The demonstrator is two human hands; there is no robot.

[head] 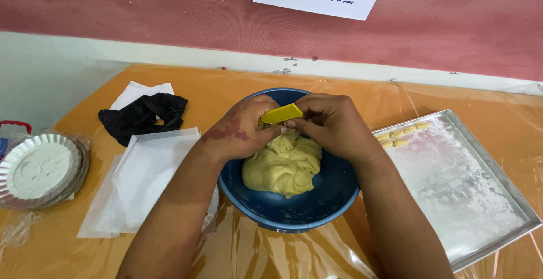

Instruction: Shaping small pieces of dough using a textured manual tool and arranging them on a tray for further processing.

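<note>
Dough (284,168) is being kept in the blue bowl (294,208) at frame centre, where both hands meet: the left hand (240,132) and right hand (334,123) are being closed around a yellow scraper (281,114), while shaped pieces (403,133) are being lined on the floured tray (498,177) at right.

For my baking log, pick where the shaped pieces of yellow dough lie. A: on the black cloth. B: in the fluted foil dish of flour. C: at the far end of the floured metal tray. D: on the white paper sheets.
C: the small ridged yellow dough pieces sit at the far end of the floured rectangular metal tray.
</note>
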